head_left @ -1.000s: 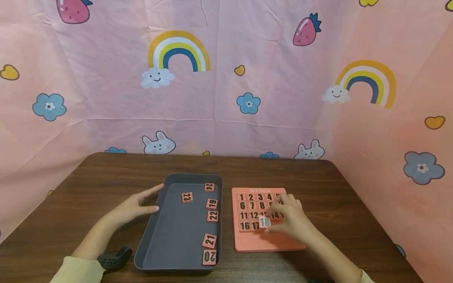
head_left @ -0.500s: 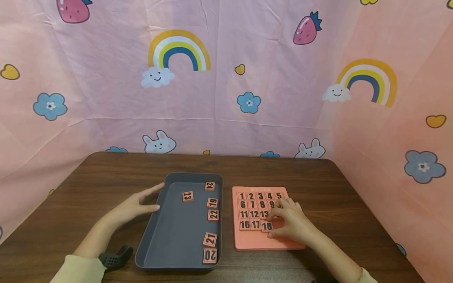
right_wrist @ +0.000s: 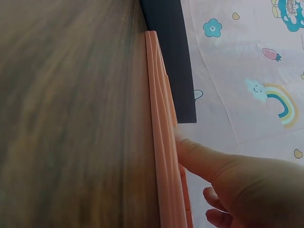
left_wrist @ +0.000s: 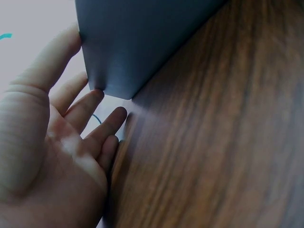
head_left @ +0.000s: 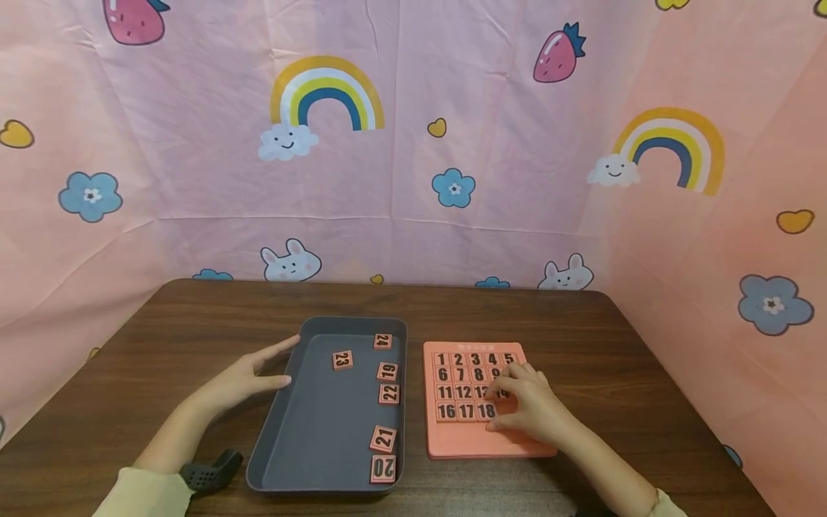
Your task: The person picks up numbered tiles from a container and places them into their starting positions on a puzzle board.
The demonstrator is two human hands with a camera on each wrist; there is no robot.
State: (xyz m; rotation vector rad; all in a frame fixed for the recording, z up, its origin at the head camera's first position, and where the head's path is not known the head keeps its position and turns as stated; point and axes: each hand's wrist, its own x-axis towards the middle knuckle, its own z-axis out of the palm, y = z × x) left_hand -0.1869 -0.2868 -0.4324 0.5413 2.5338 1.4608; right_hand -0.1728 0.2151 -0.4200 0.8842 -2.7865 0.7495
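My right hand (head_left: 533, 406) is at the pink number puzzle board (head_left: 455, 444). Its thumb and index finger pinch the tile marked 18 (head_left: 485, 411) by the lower and upper sides, and the tile sits level with 16 and 17 in the fourth row. The hand covers the right ends of the middle rows. In the right wrist view the thumb (right_wrist: 199, 156) reaches over the board's edge. My left hand (head_left: 235, 380) has its fingers spread, with thumb and index finger touching the left side of the grey tray (head_left: 278, 424); the left wrist view shows fingertips against the tray's outer wall.
Several loose number tiles lie in the tray: 23 (head_left: 342, 360) near the middle, and 24 (head_left: 382, 341), 19 (head_left: 388, 371), 22, 21 and 20 (head_left: 383, 469) along its right side. The wooden table (head_left: 517, 495) ends at a patterned cloth (head_left: 400, 179) behind.
My right hand has lowered tile 18 onto the board and shifted it into line beside 17. The left hand and the tray have stayed where they were.
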